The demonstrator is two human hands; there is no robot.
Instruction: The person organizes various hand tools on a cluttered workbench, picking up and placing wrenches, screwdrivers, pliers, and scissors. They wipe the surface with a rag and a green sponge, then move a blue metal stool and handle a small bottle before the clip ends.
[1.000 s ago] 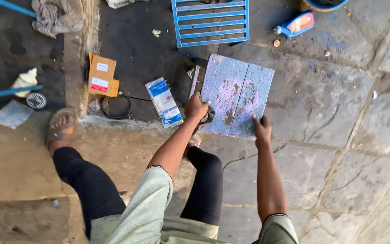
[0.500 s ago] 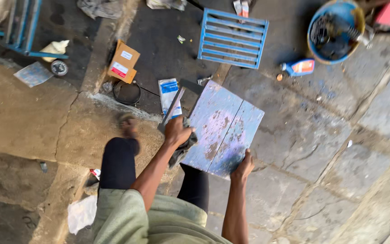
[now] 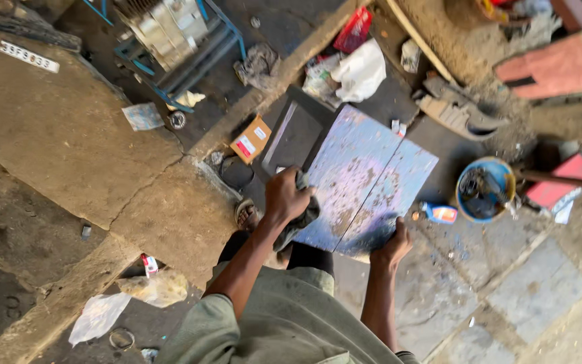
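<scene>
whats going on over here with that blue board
A person holds a worn blue panel in both hands above a stone floor. The left hand grips its left edge along with a dark rag; the right hand holds its near corner. A blue bucket sits beside it.

A small brown cardboard box (image 3: pixel 250 139) with a white-and-red label lies on the ground beside the kerb. A long white rectangular plate (image 3: pixel 29 57) with dark characters lies upper left. A red glossy packet (image 3: pixel 353 29) lies at the top. A small blue-and-orange packet (image 3: pixel 442 214) lies beside the blue bucket (image 3: pixel 467 175).
</scene>
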